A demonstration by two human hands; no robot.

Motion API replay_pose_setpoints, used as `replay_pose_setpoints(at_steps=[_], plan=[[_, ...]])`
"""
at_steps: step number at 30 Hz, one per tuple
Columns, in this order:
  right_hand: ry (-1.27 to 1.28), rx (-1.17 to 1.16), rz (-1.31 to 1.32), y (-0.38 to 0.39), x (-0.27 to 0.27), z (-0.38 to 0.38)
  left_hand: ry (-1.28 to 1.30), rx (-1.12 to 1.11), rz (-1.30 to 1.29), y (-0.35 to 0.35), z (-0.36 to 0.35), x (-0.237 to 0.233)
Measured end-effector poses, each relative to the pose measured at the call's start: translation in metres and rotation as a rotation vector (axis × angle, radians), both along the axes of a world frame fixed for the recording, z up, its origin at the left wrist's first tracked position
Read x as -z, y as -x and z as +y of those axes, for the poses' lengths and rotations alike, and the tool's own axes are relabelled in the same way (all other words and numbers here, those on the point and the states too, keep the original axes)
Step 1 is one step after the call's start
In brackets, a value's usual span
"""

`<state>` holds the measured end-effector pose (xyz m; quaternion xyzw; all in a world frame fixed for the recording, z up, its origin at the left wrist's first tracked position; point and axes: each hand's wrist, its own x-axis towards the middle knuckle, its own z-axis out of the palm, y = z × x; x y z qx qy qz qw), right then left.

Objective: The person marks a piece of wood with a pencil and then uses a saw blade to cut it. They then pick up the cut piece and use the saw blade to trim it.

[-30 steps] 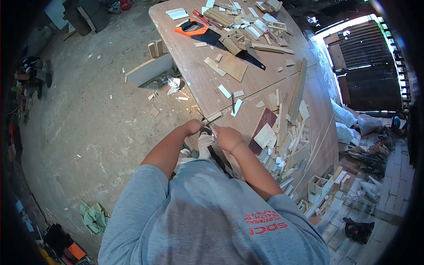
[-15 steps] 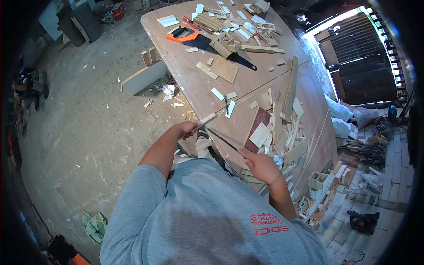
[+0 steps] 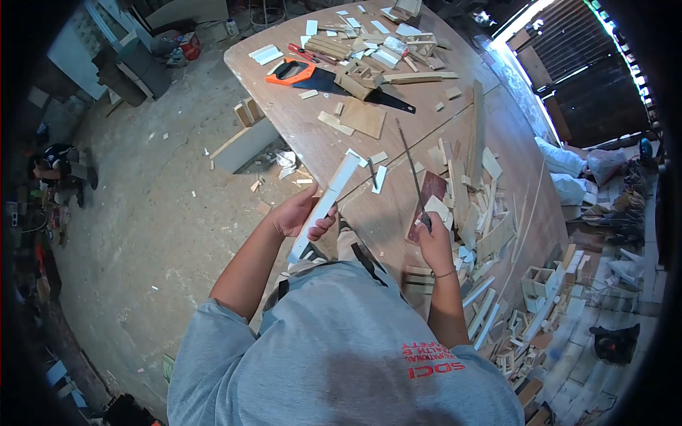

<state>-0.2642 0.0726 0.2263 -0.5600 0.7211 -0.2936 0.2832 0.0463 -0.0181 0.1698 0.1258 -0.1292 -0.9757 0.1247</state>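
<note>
My left hand point(image 3: 304, 214) is closed around a long white-faced wood strip point(image 3: 339, 179), held slanting at the near left edge of the table point(image 3: 302, 135). The strip's far end rises past my fingers over the tabletop. Over the table's near side, my right hand point(image 3: 435, 238) grips a long, thin dark file point(image 3: 410, 160) by its handle, its tip pointing up and away from me. File and strip are apart. Between them on the table lie a small white piece point(image 3: 380, 179) and a short dark slim object point(image 3: 371, 172).
An orange-handled handsaw point(image 3: 337, 84) lies farther back among wood offcuts. Several scraps and a dark red board point(image 3: 432, 190) are heaped to the right of my right hand. A grey-white panel point(image 3: 245, 145) stands on the floor at left. Another person point(image 3: 62, 167) is at far left.
The file has come away from the strip and swung up to the right. My left hand has raised and turned the strip, so its white face shows.
</note>
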Motion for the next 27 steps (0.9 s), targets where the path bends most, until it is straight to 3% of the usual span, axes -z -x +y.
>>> replay_pose_setpoints(at_steps=[2,3,4,5,6,7,8,10,20,25,27], plan=[[-0.122,0.074,-0.304,-0.008,0.009,-0.009,0.351,-0.107,-0.384,0.001,0.005,-0.018],[0.018,-0.011,-0.252,-0.004,0.032,-0.014,0.589,-0.153,-0.581,0.004,0.008,-0.033],[0.019,-0.011,-0.257,-0.015,0.018,-0.020,0.827,-0.200,-0.774,0.007,0.012,-0.051],[-0.073,0.019,-0.552,-0.028,0.003,-0.024,0.828,-0.201,-0.779,0.009,0.018,-0.059],[-0.169,0.048,-0.846,-0.043,-0.013,-0.029,1.035,-0.254,-0.942,0.011,0.024,-0.064],[-0.139,0.030,-0.988,-0.055,-0.022,-0.033,1.243,-0.309,-1.107,0.012,0.030,-0.072],[-0.140,0.017,-0.992,-0.062,-0.024,-0.035,1.242,-0.317,-1.118,0.012,0.035,-0.083],[-0.167,-0.090,-1.244,-0.074,-0.028,-0.041,1.491,-0.332,-1.344,0.010,0.041,-0.105],[-0.168,-0.004,-1.242,-0.131,-0.030,-0.046,1.745,-0.513,-1.393,0.002,0.041,-0.114],[-0.185,0.030,-1.285,-0.138,-0.045,-0.047,1.694,-0.426,-1.320,0.000,0.031,-0.127],[-0.083,-0.002,-1.256,-0.136,-0.048,-0.048,1.672,-0.426,-1.287,-0.003,0.028,-0.129]])
